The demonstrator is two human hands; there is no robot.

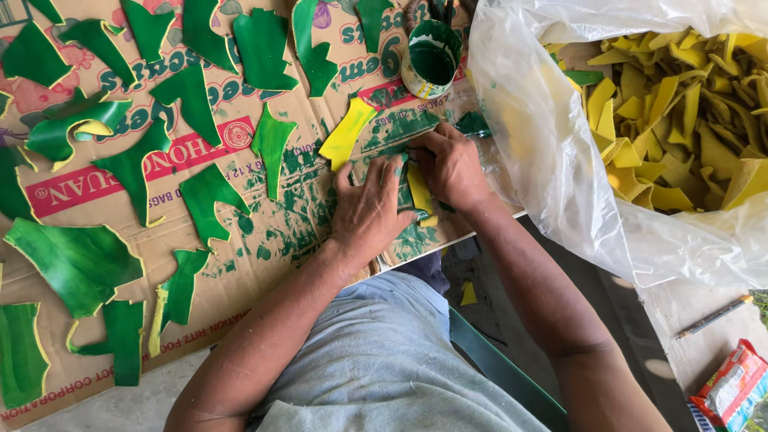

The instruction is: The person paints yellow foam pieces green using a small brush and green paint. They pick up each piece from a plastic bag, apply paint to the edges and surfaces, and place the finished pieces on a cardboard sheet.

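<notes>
My left hand (370,210) lies flat on a yellow cut-out piece (418,192), pinning it to the paint-smeared cardboard sheet (264,240). My right hand (452,166) presses on the same piece from the right, fingers closed, and whether it grips a small applicator is hidden. The piece is partly coated green. Another yellow piece (346,132) lies unpainted just to the upper left. A small tin of green paint (430,58) stands beyond my hands.
Several green-painted pieces (76,260) are spread over the cardboard to the left. A clear plastic bag (552,152) full of yellow pieces (680,112) sits at right. A pencil (712,317) and a snack packet (732,388) lie at lower right.
</notes>
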